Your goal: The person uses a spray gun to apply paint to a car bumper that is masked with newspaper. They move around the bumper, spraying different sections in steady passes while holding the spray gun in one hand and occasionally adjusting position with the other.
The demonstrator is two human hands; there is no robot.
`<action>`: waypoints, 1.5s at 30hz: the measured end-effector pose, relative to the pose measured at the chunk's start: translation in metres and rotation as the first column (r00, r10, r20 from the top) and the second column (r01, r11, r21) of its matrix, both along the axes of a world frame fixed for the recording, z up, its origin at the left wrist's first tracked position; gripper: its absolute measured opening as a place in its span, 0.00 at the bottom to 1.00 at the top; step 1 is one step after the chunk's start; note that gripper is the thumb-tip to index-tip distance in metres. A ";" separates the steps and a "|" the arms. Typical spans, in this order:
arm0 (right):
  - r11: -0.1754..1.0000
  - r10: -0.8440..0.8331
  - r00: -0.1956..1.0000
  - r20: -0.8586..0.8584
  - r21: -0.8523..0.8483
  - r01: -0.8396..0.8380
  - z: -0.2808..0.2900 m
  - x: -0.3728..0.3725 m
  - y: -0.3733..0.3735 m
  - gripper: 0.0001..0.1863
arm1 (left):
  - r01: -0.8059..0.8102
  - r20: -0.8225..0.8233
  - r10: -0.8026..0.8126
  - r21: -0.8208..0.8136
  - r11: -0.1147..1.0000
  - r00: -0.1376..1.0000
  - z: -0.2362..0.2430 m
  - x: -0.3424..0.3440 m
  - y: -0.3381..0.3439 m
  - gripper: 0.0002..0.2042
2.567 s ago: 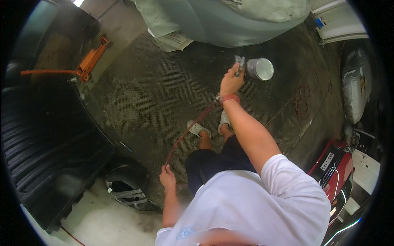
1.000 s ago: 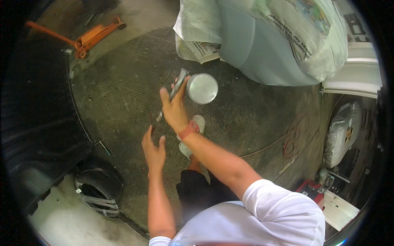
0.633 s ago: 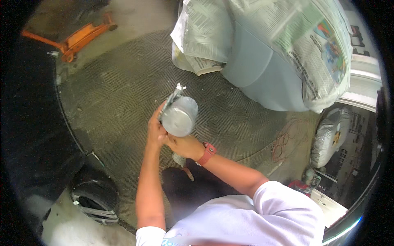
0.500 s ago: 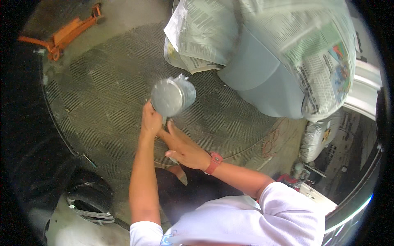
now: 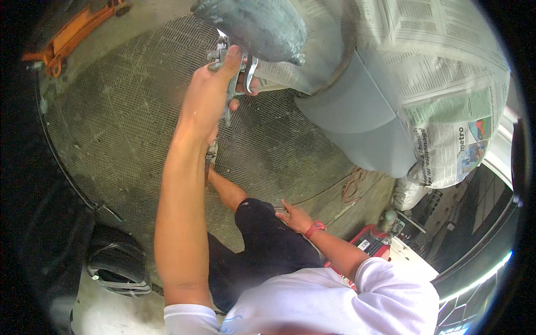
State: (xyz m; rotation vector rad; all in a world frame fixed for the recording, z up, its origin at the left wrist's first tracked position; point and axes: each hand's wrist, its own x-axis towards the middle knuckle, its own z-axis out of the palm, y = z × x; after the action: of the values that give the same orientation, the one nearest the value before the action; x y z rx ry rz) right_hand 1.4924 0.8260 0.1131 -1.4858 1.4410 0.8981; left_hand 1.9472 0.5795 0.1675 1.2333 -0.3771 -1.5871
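Note:
My left hand [image 5: 215, 86] is wrapped round the handle of a metal spray gun [image 5: 232, 92], with fingers at its trigger. The gun's paint-smeared grey cup [image 5: 257, 28] tilts on top, near the upper edge of the view. Just beyond it stands a smooth grey curved panel [image 5: 357, 106], with newspaper [image 5: 446, 67] masking the parts around it. Down by my bent knee, my right hand [image 5: 296, 218] holds nothing, its fingers apart; a red watch is on that wrist. The spray gun's nozzle is partly hidden by my hand and the cup.
An orange floor jack [image 5: 78, 36] lies at the far left. Black sheeting [image 5: 33, 223] hangs along the left side, with stacked tyres [image 5: 117, 259] beside it. A coiled reddish hose [image 5: 353, 187] and a red case [image 5: 369, 240] lie on the right. A ridged mat [image 5: 139, 111] covers the floor.
My left hand has raised the spray gun up and away from me, closer to the masked panel. My right hand has left the gun and moved down to the right, near my knee.

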 end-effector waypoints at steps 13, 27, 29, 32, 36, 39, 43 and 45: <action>0.908 -0.411 0.886 0.214 0.010 0.419 -0.005 0.060 0.023 0.39 | 0.094 -0.076 -0.088 0.077 0.993 0.993 -0.016 -0.025 0.012 0.25; 0.591 -0.631 0.621 0.464 -0.230 0.773 0.007 0.123 0.124 0.36 | 0.287 0.477 -0.354 0.210 0.935 0.805 -0.081 -0.080 0.132 0.39; 0.410 -0.643 0.342 0.686 -0.069 0.909 0.031 0.162 0.093 0.38 | 0.409 0.484 -0.404 0.101 0.907 0.776 -0.067 -0.086 0.171 0.45; 0.216 -0.426 0.186 0.885 -0.100 0.971 0.049 0.199 0.065 0.41 | 0.566 0.451 -0.476 -0.082 0.820 0.755 -0.038 -0.112 0.221 0.50; 0.088 -0.392 0.270 0.879 -0.256 0.963 0.057 0.189 0.069 0.39 | 0.682 0.421 -0.554 -0.270 0.679 0.718 -0.018 -0.149 0.277 0.53; -0.245 -0.211 -0.064 0.975 0.011 0.969 0.085 0.172 0.068 0.35 | 0.811 0.549 -0.597 -0.377 0.447 0.585 0.016 -0.173 0.294 0.51; -0.378 -0.259 -0.100 0.961 -0.005 0.926 0.086 0.121 0.063 0.28 | 0.829 0.549 -0.621 -0.354 0.434 0.559 0.040 -0.204 0.308 0.48; -0.530 -0.170 -0.153 0.973 0.040 0.847 0.086 0.104 0.040 0.19 | 0.785 0.612 -0.518 -0.315 0.534 0.598 0.034 -0.219 0.327 0.47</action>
State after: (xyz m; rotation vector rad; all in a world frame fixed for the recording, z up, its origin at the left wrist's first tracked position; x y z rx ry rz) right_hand 1.5960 0.8662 0.1992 -0.4413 1.8379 -1.7821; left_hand 1.7280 0.9062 0.2018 0.9953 -1.7091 -1.5850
